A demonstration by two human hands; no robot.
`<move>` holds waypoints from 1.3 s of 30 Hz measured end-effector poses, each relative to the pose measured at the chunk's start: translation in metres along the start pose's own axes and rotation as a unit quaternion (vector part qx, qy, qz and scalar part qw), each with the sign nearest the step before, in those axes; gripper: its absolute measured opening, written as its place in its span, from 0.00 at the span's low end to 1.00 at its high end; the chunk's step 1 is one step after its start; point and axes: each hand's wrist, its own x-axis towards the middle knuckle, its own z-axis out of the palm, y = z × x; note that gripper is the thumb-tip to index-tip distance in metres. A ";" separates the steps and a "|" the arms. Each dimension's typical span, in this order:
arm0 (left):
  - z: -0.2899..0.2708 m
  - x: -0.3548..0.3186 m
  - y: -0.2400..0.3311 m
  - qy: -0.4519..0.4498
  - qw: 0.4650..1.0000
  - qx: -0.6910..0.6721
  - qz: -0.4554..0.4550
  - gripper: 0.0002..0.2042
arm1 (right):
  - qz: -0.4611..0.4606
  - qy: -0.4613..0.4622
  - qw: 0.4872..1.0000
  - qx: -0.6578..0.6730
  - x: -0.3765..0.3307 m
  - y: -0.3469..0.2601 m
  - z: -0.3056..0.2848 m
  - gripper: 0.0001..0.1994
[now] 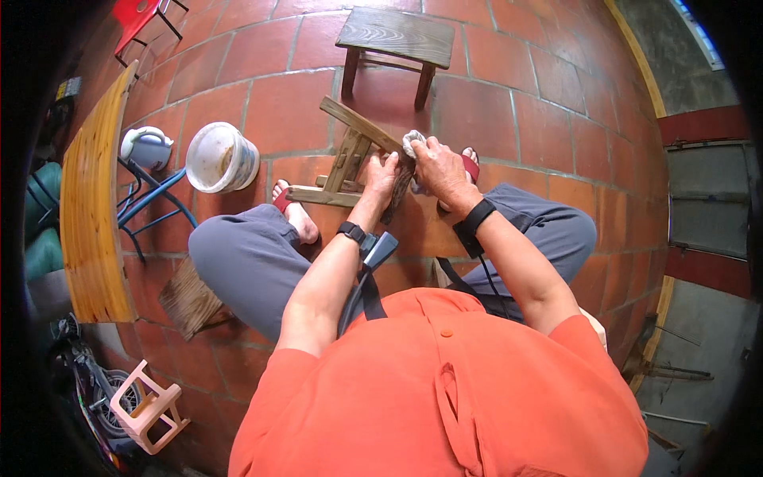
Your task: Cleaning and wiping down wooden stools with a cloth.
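Observation:
A small wooden stool (347, 159) is tipped over between my knees, its legs pointing off to the left. My left hand (381, 176) is closed on the stool near where the legs meet the seat, thumb up. My right hand (439, 169) clutches a crumpled whitish cloth (412, 143) against the stool's seat side. Part of the seat is hidden behind both hands.
A second wooden stool (396, 36) stands upright ahead. To the left are a white bucket (213, 159), a light-blue watering can or jug (149, 148) and a yellow wooden table (91, 199). A pink plastic stool (147, 409) is at the lower left.

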 end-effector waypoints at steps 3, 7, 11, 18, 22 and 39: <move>-0.021 0.000 -0.003 0.046 0.948 0.299 0.102 0.14 | 0.011 -0.019 1.000 0.018 0.014 0.006 0.000 0.15; 0.003 -0.047 0.030 0.134 0.861 0.371 0.321 0.06 | 0.050 -0.036 0.998 0.025 0.025 0.050 0.010 0.16; -0.030 -0.055 0.018 0.309 0.870 0.374 0.085 0.17 | 0.046 -0.061 0.997 0.027 0.035 0.059 0.009 0.15; -0.049 -0.002 -0.017 0.165 0.978 -0.125 0.016 0.26 | 0.028 0.080 0.995 -0.058 0.003 0.030 0.045 0.21; -0.041 -0.003 -0.015 0.209 0.968 -0.140 -0.003 0.25 | -0.055 0.092 0.992 -0.063 -0.052 -0.020 0.052 0.19; -0.048 -0.015 -0.004 0.125 0.982 -0.121 -0.070 0.24 | -0.092 -0.026 0.990 -0.106 -0.033 -0.014 0.031 0.17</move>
